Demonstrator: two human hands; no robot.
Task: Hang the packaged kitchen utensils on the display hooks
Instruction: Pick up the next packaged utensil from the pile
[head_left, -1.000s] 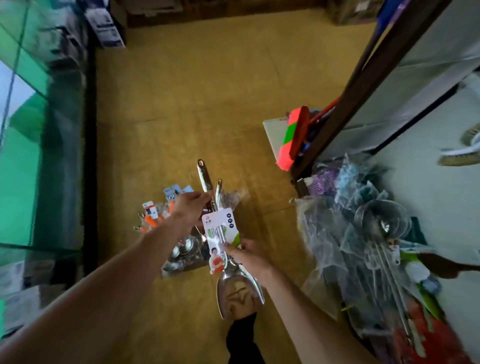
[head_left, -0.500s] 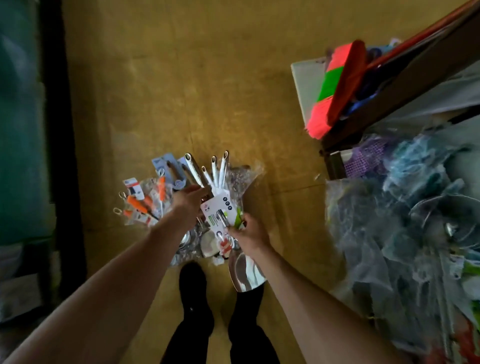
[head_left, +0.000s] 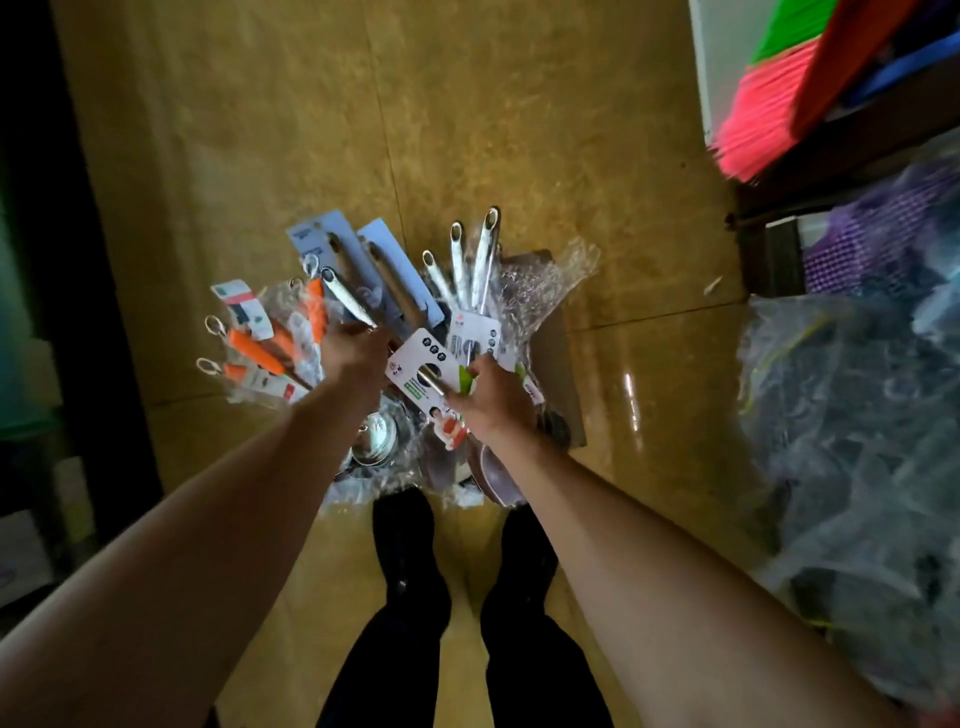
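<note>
**Floor stock, listed from your left.** The floor (head_left: 519, 130) is yellow-brown tile. Every item below lies on it or is held over it.

1. Left edge of the floor: a dark frame (head_left: 62, 260), upright and too dim for detail.
2. Left side of the pile: orange-handled utensils (head_left: 254, 351) in clear sleeves, fanned, with their ring ends toward the floor's left edge.
3. Just beside them, toward the far edge: two blue-carded utensils (head_left: 332, 228), side by side and tilted.
4. Your left hand (head_left: 356, 356): its fingers are curled round a steel handle (head_left: 345, 297), whose ring end reaches out over the orange lot.
5. White-carded utensil (head_left: 410, 379): this is the task item, held between your two hands above the middle of the pile. Its card is tilted (the print is too small to read). I cannot tell whether the handle in your left hand belongs to it.
6. Behind it: three steel handles (head_left: 485, 254), fanned, with their slotted ends toward the far edge. A second white card (head_left: 475, 335) sits at their base.
7. Your right hand (head_left: 491, 402): it pinches the near right part of the white-carded utensil's card.
8. Right side of the pile: crumpled clear wrap (head_left: 540, 280).
9. Near edge: your legs in dark trousers (head_left: 410, 597), with the feet at the pile's near side.
10. Far right corner: a broom (head_left: 763, 119) with pink bristles.
11. Right edge: purple mesh (head_left: 872, 244) above a heap of bagged goods (head_left: 857, 415), well apart from the pile.
</note>
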